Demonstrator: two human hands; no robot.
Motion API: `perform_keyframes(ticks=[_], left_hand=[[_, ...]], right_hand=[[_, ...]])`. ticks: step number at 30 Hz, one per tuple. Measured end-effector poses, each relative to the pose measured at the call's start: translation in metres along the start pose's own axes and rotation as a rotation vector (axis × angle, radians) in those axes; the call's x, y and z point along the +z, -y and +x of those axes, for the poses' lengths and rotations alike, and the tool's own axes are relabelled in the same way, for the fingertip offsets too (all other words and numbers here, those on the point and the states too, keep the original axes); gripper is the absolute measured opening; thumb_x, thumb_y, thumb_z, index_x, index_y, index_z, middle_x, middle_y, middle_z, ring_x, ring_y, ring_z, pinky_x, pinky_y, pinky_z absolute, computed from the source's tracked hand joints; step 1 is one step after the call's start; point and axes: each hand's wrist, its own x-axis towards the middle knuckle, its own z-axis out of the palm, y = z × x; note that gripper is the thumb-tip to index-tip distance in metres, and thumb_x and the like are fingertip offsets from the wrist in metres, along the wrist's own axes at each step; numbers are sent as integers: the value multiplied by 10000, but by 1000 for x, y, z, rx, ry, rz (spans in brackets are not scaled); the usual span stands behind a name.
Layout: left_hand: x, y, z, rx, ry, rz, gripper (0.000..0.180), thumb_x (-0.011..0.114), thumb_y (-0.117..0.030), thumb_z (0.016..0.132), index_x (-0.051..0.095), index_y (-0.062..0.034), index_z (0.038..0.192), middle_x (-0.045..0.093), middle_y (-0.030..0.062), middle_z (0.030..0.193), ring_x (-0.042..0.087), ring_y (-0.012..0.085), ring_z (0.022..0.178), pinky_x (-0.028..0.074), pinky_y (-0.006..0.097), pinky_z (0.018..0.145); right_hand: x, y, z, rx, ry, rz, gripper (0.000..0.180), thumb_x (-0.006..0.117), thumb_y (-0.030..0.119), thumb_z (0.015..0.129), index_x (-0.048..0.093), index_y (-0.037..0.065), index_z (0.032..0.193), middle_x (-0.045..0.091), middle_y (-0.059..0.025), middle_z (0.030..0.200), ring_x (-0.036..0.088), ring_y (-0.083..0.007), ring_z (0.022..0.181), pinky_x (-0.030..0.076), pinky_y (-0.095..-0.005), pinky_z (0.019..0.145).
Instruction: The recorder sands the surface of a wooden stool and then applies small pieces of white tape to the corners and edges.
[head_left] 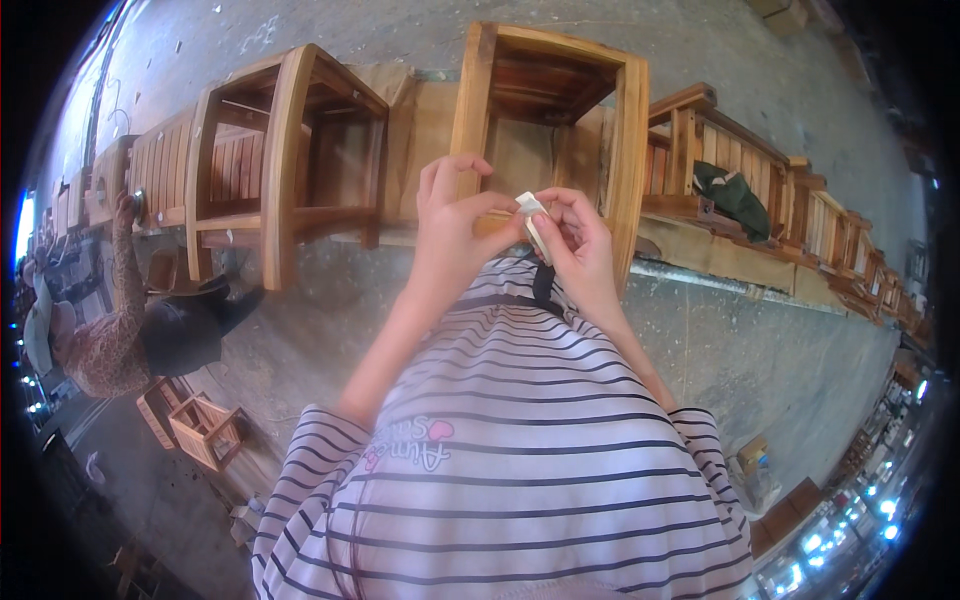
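In front of my waist, my right hand (578,240) grips a small folded off-white piece (538,236) that looks like paper or sandpaper; its exact kind does not show. My left hand (455,215) pinches the upper end of this piece between thumb and forefinger, with the other fingers raised and curled. Just beyond both hands stands a wooden frame (630,150) with thick legs and a dark brown inside, resembling an upturned stool or small table. My hands partly hide its near side, so I cannot tell whether they touch it.
To the left stands another wooden frame (285,165). A row of slatted wooden pieces (745,150) runs off right, a dark green cloth (735,198) on one. At far left, a co-worker in a patterned sleeve (125,290) reaches toward slatted wood. A small frame (205,430) stands lower left.
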Motion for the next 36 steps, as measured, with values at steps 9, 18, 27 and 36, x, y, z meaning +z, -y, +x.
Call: perform_keyframes(ticks=[9,18,27,36], left_hand=[[-5,1,-6,83,-27,62,193,793,-135,636,709,-59,793,501,111,1083,447,331,1101,391,410,933],[6,8,-16,76,-57,127,171,781,-122,615,720,-83,769,520,91,1073,476,312,1108,393,422,891],[0,5,2,201,6,219,223,770,-166,571,682,-91,762,520,70,1103,472,305,1136,382,424,878],[-17,0,26,410,82,177,251,766,-154,562,628,-69,753,482,92,1038,481,300,1074,395,407,853]], right_hand=[[2,-8,6,-116,55,-308,158,665,37,851,645,-1,1003,639,-85,851,584,-85,746,455,-249,648],[-7,-34,8,136,158,-66,104,613,63,925,659,-12,982,662,-29,891,585,-68,690,453,-189,611],[-12,-26,23,62,200,-231,145,626,111,911,647,-19,972,654,-25,836,577,-57,787,462,-212,694],[-10,5,30,53,341,-199,162,565,78,911,638,-41,993,678,-47,898,591,-77,875,467,-232,793]])
